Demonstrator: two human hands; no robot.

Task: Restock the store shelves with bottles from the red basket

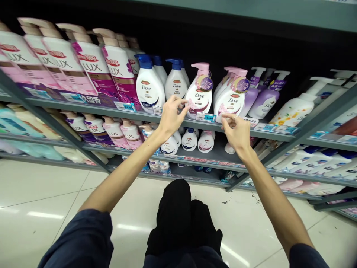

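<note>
A white Dove pump bottle [199, 96] with a pink top and a round purple tag stands upright at the shelf's front edge. My left hand [173, 114] is at its lower left side, thumb and fingertips slightly apart and nothing held between them; I cannot tell whether they touch the bottle. To the right is a matching pink-topped Dove bottle [231, 99]. In front of its base is my right hand [239, 131], its fingers bent loosely and thumb apart, with no object in them. A price tag [205, 117] sits on the shelf edge between my hands.
Blue-topped Dove bottles [150, 89] and tall LUX pump bottles [90, 69] line the shelf at left. Purple bottles [264, 104] and a flower-patterned pump bottle [295, 108] stand at right. Smaller bottles [205, 143] fill a lower shelf. Slanting uprights [312, 111] divide the shelving.
</note>
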